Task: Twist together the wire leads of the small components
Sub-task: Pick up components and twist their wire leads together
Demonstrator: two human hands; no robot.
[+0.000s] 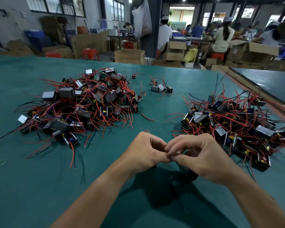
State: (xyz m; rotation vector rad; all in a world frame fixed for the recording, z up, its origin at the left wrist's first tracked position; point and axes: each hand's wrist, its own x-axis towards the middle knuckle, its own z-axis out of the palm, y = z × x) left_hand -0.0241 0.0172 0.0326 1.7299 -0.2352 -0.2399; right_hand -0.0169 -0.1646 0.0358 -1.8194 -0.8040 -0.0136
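Note:
Both hands meet over the green table (39, 186) near its front. My left hand (145, 150) and my right hand (202, 155) have their fingers curled, and the fingertips pinch thin wire leads between them. Red wire ends (146, 130) poke out above my left hand. A small black component (192, 175) hangs under my right hand, mostly hidden by it. The leads themselves are largely covered by my fingers.
A big pile of small components with red and black wires (82, 104) lies at the left, another pile (234, 127) at the right. A few loose components (161, 88) sit farther back. A table edge (262, 92) runs along the right. People work at benches behind.

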